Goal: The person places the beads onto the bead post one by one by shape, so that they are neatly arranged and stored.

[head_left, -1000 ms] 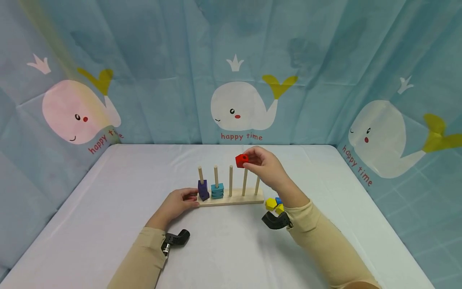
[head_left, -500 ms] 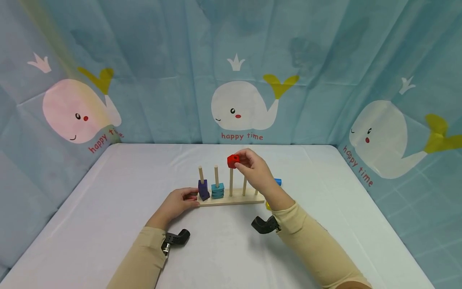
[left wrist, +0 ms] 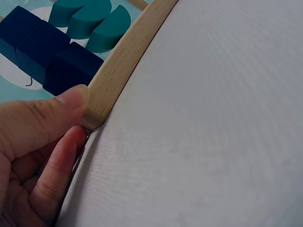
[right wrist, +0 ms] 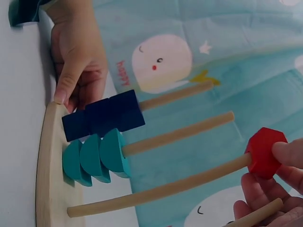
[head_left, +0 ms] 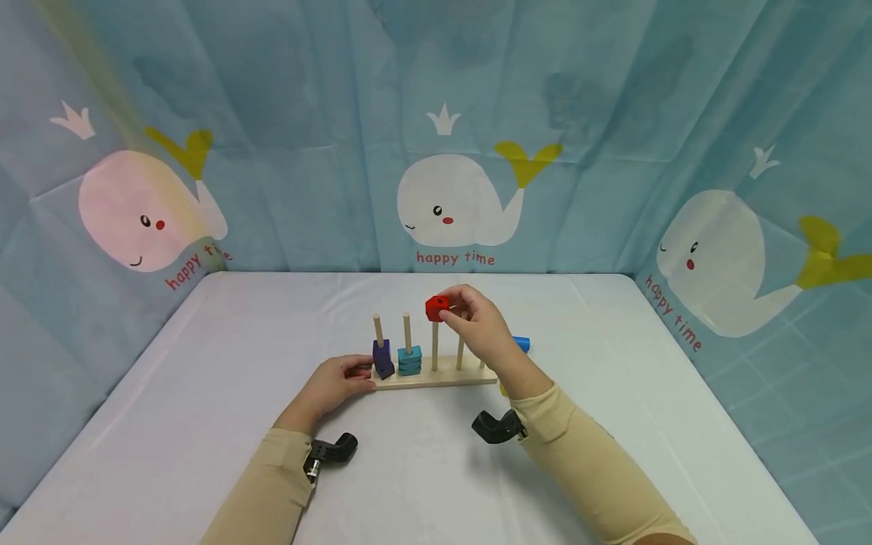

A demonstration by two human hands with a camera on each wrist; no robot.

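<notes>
My right hand pinches a red faceted block between thumb and fingers. In the right wrist view the red block sits at the tip of the third peg from the left, which meets its underside. My left hand grips the left end of the wooden peg board, thumb on the edge. Stacked on the leftmost peg are dark purple-blue blocks, turned unevenly. Three teal half-round blocks fill the lower part of the second peg. The third peg's shaft is bare below the red block.
A blue block lies on the white table behind my right wrist. Part of a yellow block shows beside that wrist, the rest hidden. A whale-print curtain hangs around the table. The fourth peg stands beneath my right hand.
My right hand has carried the red block left, from over the fourth peg to the third peg's top, then slightly down. The left hand has stayed on the board's end.
</notes>
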